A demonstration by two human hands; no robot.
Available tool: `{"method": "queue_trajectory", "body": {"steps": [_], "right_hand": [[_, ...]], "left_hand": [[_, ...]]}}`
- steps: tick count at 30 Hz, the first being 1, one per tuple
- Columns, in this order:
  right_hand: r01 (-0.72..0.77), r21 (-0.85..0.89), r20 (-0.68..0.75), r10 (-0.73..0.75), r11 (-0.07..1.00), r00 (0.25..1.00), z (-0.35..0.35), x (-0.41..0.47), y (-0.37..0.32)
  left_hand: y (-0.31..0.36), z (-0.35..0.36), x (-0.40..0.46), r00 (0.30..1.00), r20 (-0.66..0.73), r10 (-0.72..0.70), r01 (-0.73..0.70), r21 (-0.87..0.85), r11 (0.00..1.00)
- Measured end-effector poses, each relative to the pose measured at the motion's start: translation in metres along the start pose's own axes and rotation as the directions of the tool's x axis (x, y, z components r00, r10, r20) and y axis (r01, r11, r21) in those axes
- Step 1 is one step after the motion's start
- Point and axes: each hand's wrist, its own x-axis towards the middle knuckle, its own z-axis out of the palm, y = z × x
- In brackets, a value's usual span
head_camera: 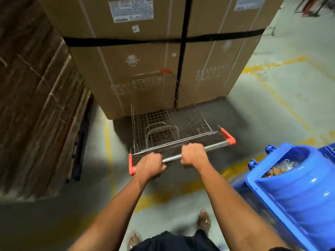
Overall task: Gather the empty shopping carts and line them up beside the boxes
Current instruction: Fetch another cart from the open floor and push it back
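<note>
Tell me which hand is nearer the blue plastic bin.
Right. The right hand grips the cart's metal handlebar nearer the blue plastic bin; the left hand grips it farther away.

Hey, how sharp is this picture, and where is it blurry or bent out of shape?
Head view: both hands and the cart handle are fairly sharp; the stacked pallets at left and the blue bin smear with motion blur; wide-angle distortion tilts the boxes; a shadow darkens the floor beneath the cart.
</note>
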Motion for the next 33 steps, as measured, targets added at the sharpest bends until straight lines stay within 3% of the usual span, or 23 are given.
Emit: {"method": "queue_trajectory", "body": {"steps": [12, 27, 33], "right_hand": [[-0.315, 0.159, 0.068, 0.308, 0.936, 0.949, 0.005, -0.047, -0.082], [-0.602, 0.307, 0.094, 0.606, 0.737, 0.790, -0.014, 0.044, -0.078], [-0.628, 0.372, 0.099, 0.643, 0.684, 0.759, -0.033, 0.105, -0.034]], "left_hand": [[-0.067, -0.010, 0.001, 0.932, 0.072, 0.355, -0.362, 0.205, 0.909], [-0.070, -0.080, 0.155, 0.853, 0.273, 0.446, -0.516, 0.300, 0.803], [-0.044, -0.114, 0.234, 0.827, 0.207, 0.523, -0.558, 0.418, 0.717]]}}
